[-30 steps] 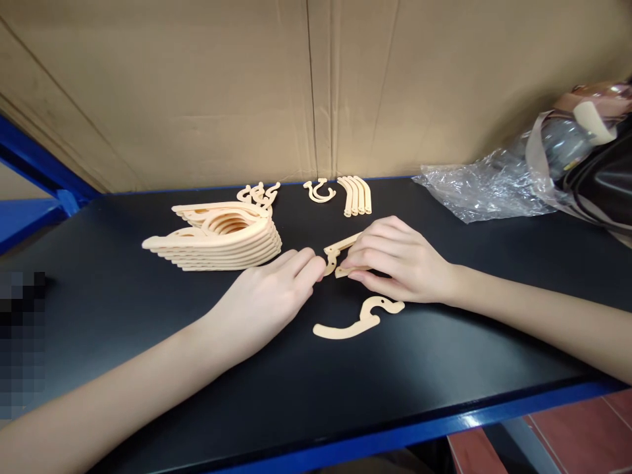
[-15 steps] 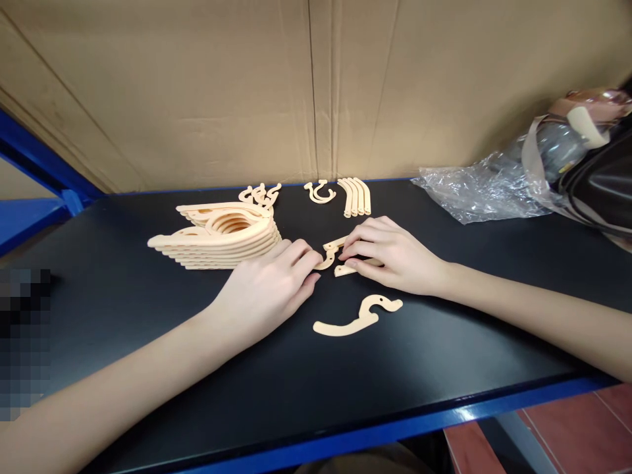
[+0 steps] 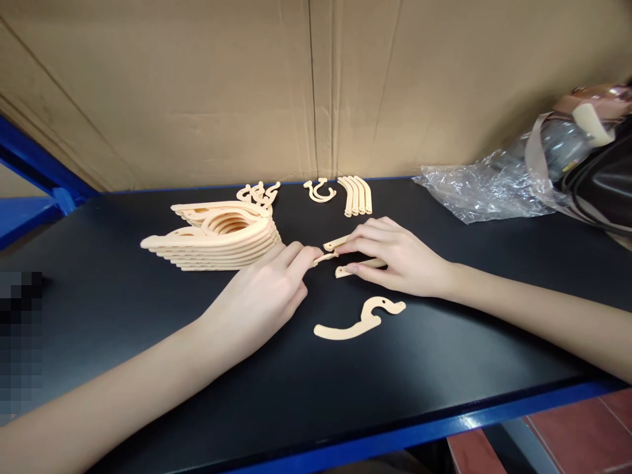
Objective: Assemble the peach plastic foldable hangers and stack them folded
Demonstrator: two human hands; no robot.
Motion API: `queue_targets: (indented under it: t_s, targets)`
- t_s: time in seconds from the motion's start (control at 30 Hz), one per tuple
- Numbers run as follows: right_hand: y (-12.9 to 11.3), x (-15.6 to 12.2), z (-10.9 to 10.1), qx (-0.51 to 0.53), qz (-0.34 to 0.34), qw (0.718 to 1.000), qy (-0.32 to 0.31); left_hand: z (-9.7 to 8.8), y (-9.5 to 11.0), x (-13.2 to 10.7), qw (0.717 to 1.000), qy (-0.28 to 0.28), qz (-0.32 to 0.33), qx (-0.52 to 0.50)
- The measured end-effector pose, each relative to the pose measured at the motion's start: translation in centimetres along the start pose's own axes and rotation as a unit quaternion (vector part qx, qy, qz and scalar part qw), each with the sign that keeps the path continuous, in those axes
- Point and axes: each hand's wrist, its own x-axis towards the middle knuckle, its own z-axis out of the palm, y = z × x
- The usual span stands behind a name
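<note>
My left hand [image 3: 276, 280] pinches a small cream plastic hanger hook [image 3: 324, 258], tilted edge-on between thumb and fingertips. My right hand [image 3: 390, 255] lies over two cream hanger arms. Its fingers cover much of the upper arm piece [image 3: 330, 244], with the index fingertip close to the hook's end. The thumb presses on the lower arm piece [image 3: 345, 270]. Nearer to me lies a curved hanger piece [image 3: 345, 331] with a hole in its bent end, touched by neither hand.
Left of centre stands a stack of cream hangers [image 3: 212, 243]. Behind it are several loose hooks [image 3: 259, 193]; farther right lie more hooks [image 3: 320, 191] and a row of arm pieces [image 3: 356, 195]. A clear plastic bag [image 3: 474, 191] and dark bag [image 3: 605, 174] occupy the table's [image 3: 434, 349] right back.
My left hand has tipped the hook from lying flat to edge-on and shifted slightly left. My right hand stays over the two arm pieces, its index fingertip now closer to the hook.
</note>
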Motion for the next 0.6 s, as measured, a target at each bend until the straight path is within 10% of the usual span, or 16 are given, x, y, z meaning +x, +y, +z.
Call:
queue_targets:
  t_s: [0.27,0.6]
  targets:
    - [-0.18,-0.07,-0.06,0.027,-0.056,0.998,-0.019,0.68,0.04,0.29,0.998,0.025,0.047,0.029]
    - [0.06,-0.19,-0.69,-0.025,-0.040,0.999,0.005,0.76,0.33,0.03,0.996,0.040,-0.045,-0.071]
